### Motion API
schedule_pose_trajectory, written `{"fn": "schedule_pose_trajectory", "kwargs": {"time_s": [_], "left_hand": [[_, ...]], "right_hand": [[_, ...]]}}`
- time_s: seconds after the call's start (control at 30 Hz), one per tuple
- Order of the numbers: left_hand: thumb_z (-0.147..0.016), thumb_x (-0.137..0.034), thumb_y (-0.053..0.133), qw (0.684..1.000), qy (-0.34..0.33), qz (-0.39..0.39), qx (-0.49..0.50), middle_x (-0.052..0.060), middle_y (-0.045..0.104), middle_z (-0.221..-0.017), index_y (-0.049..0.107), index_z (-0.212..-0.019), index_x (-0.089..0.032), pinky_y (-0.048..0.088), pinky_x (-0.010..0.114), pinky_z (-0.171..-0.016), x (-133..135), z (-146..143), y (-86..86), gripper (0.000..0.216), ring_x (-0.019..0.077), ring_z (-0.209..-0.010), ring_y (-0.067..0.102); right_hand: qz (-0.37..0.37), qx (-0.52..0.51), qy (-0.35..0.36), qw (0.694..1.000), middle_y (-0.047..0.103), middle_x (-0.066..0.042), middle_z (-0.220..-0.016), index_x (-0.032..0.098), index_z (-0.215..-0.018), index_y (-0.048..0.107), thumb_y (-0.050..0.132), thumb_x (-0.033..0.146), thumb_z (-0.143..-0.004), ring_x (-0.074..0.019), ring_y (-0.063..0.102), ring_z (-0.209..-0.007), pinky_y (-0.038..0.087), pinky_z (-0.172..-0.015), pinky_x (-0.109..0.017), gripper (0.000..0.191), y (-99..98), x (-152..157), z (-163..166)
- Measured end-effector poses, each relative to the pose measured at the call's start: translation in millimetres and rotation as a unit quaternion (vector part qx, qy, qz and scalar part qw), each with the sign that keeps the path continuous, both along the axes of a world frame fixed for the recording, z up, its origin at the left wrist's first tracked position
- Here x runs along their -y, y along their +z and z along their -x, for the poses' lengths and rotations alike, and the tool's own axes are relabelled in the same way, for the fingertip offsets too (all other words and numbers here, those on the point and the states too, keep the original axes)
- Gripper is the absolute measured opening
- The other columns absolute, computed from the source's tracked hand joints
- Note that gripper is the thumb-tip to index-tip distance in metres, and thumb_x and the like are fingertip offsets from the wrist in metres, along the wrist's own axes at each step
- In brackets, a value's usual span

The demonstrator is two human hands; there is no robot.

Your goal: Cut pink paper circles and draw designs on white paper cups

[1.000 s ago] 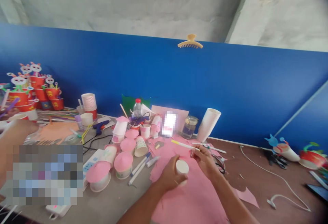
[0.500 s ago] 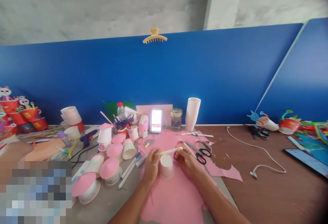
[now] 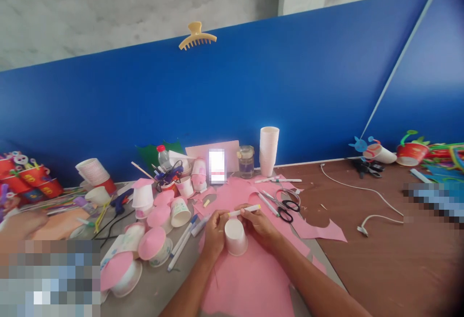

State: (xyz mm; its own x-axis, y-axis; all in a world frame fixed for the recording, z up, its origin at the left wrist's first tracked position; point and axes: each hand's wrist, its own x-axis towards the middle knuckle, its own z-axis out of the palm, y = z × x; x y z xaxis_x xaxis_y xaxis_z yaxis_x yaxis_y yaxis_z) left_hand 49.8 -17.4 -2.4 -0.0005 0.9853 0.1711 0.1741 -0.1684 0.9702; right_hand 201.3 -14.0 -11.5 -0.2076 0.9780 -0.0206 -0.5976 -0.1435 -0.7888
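A white marker with yellow ends [image 3: 251, 209] is held level between my two hands, just above a small white paper cup [image 3: 236, 239]. My left hand [image 3: 216, 230] pinches its left end, with fingers closed. Around the middle of the marker, my right hand [image 3: 258, 223] keeps its fingers closed. The cup appears to stand upside down on pink paper [image 3: 250, 278], between my hands. Black-handled scissors [image 3: 285, 209] lie beyond my right hand. Left of my left hand lie several white markers with blue ends [image 3: 181, 242].
Pink-topped paper cups [image 3: 152, 243] crowd the left. A glass jar [image 3: 246, 162], a tall cup stack [image 3: 269, 151] and a lit phone [image 3: 216, 165] stand at the back. A white cable [image 3: 362, 189] crosses the brown table. Another person's hand [image 3: 23, 227] is at far left.
The view has tilted and shifted slightly. My right hand has slid along the marker towards my left hand, so more of the marker's right end shows.
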Motion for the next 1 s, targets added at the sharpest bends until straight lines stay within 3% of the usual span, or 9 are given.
{"fn": "schedule_pose_trajectory", "kwargs": {"time_s": [0.27, 0.43, 0.6, 0.77, 1.0], "left_hand": [[-0.087, -0.043, 0.044, 0.992, -0.013, -0.053, -0.115, 0.003, 0.066, -0.077, 0.061, -0.084, -0.017, 0.045, 0.029, -0.064, -4.3, 7.1, -4.3, 0.032, 0.0187, -0.071, 0.060], [-0.091, -0.040, 0.034, 0.952, -0.001, -0.138, -0.273, 0.006, 0.065, -0.076, 0.059, -0.080, -0.018, 0.043, 0.032, -0.066, -11.0, 10.9, -11.8, 0.036, 0.0205, -0.072, 0.059], [-0.092, -0.037, 0.030, 0.923, 0.021, -0.177, -0.342, 0.006, 0.064, -0.070, 0.055, -0.070, -0.019, 0.041, 0.032, -0.065, -14.7, 11.5, -15.8, 0.038, 0.0209, -0.070, 0.057], [-0.092, -0.036, 0.027, 0.912, 0.021, -0.191, -0.361, 0.005, 0.060, -0.063, 0.050, -0.063, -0.021, 0.039, 0.032, -0.063, -14.5, 10.0, -15.2, 0.041, 0.0196, -0.064, 0.054], [-0.093, -0.034, 0.025, 0.924, 0.009, -0.174, -0.341, 0.003, 0.055, -0.055, 0.046, -0.057, -0.021, 0.032, 0.030, -0.058, -14.9, 6.8, -14.0, 0.043, 0.0170, -0.055, 0.047]], "right_hand": [[-0.018, -0.023, 0.006, 1.000, 0.061, 0.001, -0.061, 0.018, -0.084, 0.071, 0.079, 0.039, -0.068, -0.0109, 0.049, -0.057, 0.033, -0.056, -0.026, 0.027, -3.7, 0.6, -0.1], [-0.013, -0.034, 0.010, 0.999, 0.061, 0.002, -0.060, 0.018, -0.082, 0.072, 0.079, 0.038, -0.069, -0.0106, 0.049, -0.057, 0.034, -0.057, -0.026, 0.026, -1.1, 1.1, -0.5], [-0.002, -0.031, 0.007, 0.999, 0.060, 0.002, -0.057, 0.017, -0.080, 0.071, 0.077, 0.040, -0.069, -0.0087, 0.046, -0.051, 0.029, -0.049, -0.023, 0.026, -2.1, 0.5, -0.1], [0.012, -0.028, -0.013, 0.999, 0.057, 0.004, -0.052, 0.018, -0.076, 0.067, 0.076, 0.039, -0.070, -0.0070, 0.041, -0.045, 0.022, -0.043, -0.022, 0.024, -3.1, 0.4, 1.4], [0.012, -0.019, -0.025, 0.999, 0.056, 0.005, -0.050, 0.017, -0.076, 0.065, 0.076, 0.042, -0.069, -0.0064, 0.039, -0.044, 0.021, -0.041, -0.022, 0.028, -2.0, 0.8, 2.9]]}}
